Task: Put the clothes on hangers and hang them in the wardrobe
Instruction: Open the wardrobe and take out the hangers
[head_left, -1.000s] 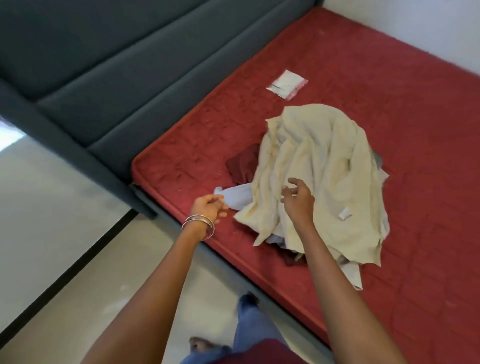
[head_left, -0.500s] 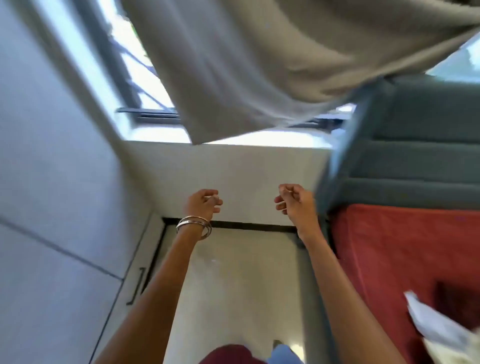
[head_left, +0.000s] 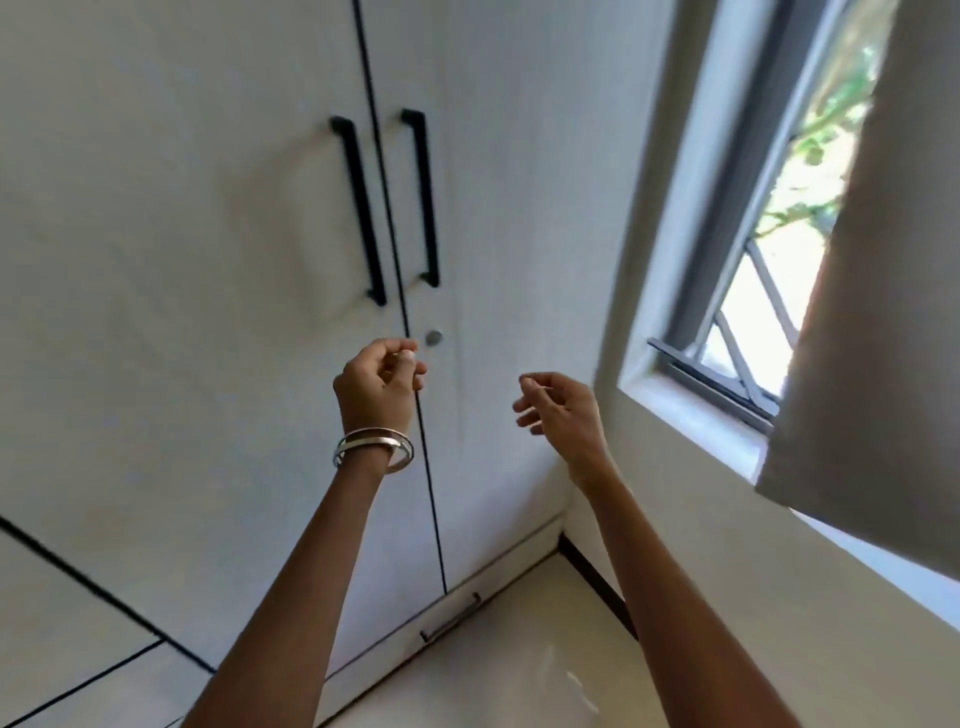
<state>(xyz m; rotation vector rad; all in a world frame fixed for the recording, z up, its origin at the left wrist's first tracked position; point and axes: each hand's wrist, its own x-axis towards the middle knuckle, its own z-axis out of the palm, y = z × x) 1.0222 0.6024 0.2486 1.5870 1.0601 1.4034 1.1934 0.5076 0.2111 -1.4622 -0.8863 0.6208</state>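
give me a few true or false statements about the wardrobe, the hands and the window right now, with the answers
1. Both wardrobe doors are shut. True.
2. The left hand grips a door handle. False: it hangs below the black handles, touching neither.
3. The right hand carries a hanger. False: it holds nothing, fingers loosely curled.
4. Bangles sit on the left wrist. True.
5. The curtain covers the whole window. False: it hangs over the right part only; glass shows to its left.

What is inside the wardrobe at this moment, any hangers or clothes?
Cannot be seen: both wardrobe doors are closed, black handles untouched. The left hand and right hand hover before them, holding nothing.
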